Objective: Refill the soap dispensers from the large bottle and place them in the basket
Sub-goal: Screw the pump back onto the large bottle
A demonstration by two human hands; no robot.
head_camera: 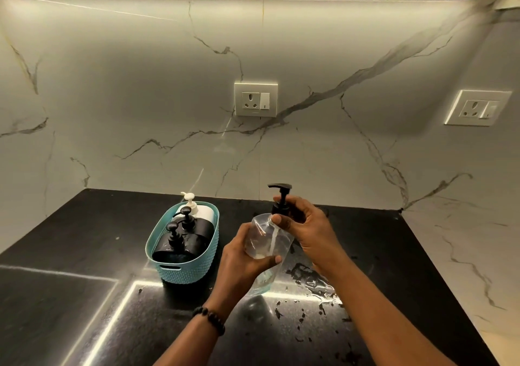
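Observation:
A clear plastic bottle (266, 241) with a black pump head (281, 199) stands on the black counter, its tube visible inside. My left hand (242, 256) wraps around the bottle's body. My right hand (306, 225) grips the black pump collar at the neck. To the left, a teal basket (183, 270) holds two black dispensers (174, 241) with black pumps and a white dispenser (197, 211) with a white pump at its far end.
Spilled liquid (312, 281) spreads over the counter to the right of the bottle. A marble backsplash rises behind with two wall sockets (255, 99). The counter's right edge (439, 267) meets a marble surface.

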